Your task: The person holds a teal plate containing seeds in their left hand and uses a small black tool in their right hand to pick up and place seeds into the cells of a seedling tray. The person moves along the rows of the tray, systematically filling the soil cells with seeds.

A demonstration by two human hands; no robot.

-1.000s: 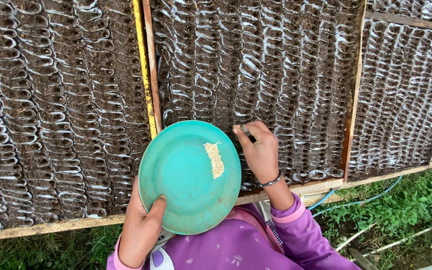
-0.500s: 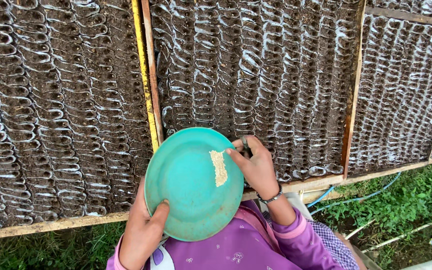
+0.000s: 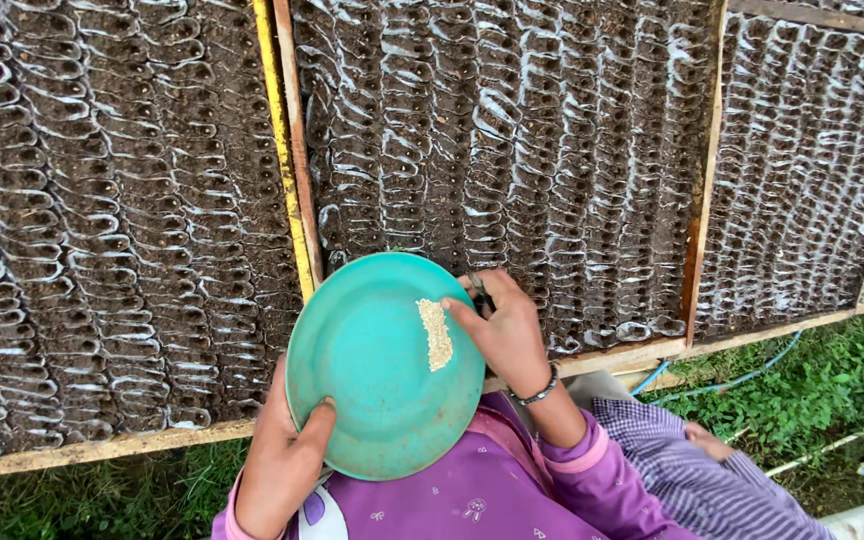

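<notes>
Rows of small soil-filled plastic seedling sleeves [image 3: 132, 230], each with a dimple on top, fill the wooden-framed beds [image 3: 297, 170] across the background. At lower left, the left hand [image 3: 282, 460] grips the rim of a round teal plastic plate [image 3: 372, 370], thumb on top, holding it tilted. A strip of pale tiny seeds [image 3: 437, 335] lies near its right edge. The right hand [image 3: 502, 330] meets it there, fingertips pressed together on the seeds. Holding the plate level and pinching only a few seeds would likely serve best.
</notes>
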